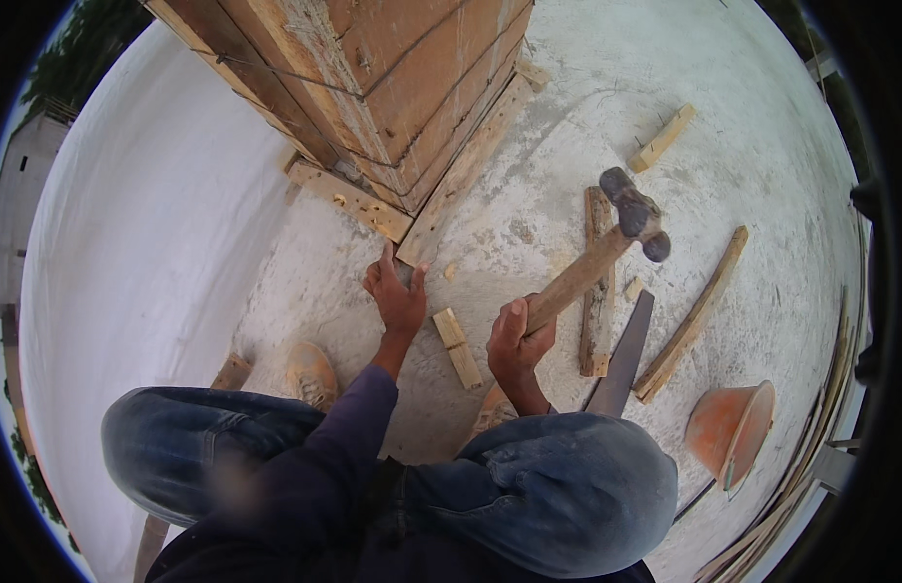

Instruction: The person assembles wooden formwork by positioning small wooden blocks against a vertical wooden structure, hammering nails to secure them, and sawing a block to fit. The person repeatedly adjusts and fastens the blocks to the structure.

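Note:
My right hand [518, 340] is wrapped round the wooden handle of a hammer [580, 274]. Its dark double-faced head is raised to the upper right. My left hand [399, 299] reaches to the foot of a wooden column form [427, 87], with thumb and forefinger apart. The fingertips are at the corner where two base boards meet: the left board [349, 201] and the right board [461, 185]. I see nothing held in that hand, though its palm side is partly hidden. Wires run round the column form.
On the concrete lie a short wood block [457, 348], a rough timber piece [598, 282], a saw blade [626, 355], a curved stick [694, 316] and a nailed offcut [662, 138]. An orange bucket [728, 432] stands right of my knee. White sheeting [150, 214] covers the left side.

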Demonstrator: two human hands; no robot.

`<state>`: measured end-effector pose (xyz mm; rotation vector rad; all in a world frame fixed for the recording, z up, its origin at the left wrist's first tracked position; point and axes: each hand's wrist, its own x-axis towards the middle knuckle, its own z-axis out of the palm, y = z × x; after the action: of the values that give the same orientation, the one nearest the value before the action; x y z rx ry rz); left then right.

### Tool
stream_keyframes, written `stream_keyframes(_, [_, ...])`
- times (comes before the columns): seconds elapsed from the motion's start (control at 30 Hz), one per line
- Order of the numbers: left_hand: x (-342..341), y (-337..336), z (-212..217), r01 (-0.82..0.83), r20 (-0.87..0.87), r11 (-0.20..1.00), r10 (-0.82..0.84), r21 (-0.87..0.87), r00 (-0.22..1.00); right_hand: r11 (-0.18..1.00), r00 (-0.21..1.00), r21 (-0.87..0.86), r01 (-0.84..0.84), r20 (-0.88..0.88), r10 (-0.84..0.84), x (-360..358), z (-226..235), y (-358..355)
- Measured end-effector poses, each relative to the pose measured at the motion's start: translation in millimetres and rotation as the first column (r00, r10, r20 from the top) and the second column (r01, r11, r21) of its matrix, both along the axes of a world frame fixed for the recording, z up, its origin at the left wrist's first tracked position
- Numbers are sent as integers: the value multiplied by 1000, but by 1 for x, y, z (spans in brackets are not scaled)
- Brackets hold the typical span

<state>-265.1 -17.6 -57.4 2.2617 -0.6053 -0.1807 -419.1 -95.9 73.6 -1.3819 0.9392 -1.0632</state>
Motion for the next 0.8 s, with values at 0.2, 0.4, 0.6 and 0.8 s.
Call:
stream_keyframes(0.2, [5, -4, 6, 22, -48, 999, -20, 45, 999, 957, 836, 120, -265, -466, 290, -3, -3, -7])
stream_keyframes(0.4, [1, 2, -4, 31, 15, 999, -30, -11, 999, 973, 835, -74, 218, 530, -147, -29, 53, -37])
stream_keyframes(0.6, [1, 5, -1, 73, 55, 997, -71, -32, 996, 960, 794, 121, -254, -540, 278, 1, -50, 7])
stream_keyframes(0.8, [2, 5, -6, 55, 46, 998, -53, -41, 998, 997, 996, 74, 38, 74, -43, -31, 59, -45])
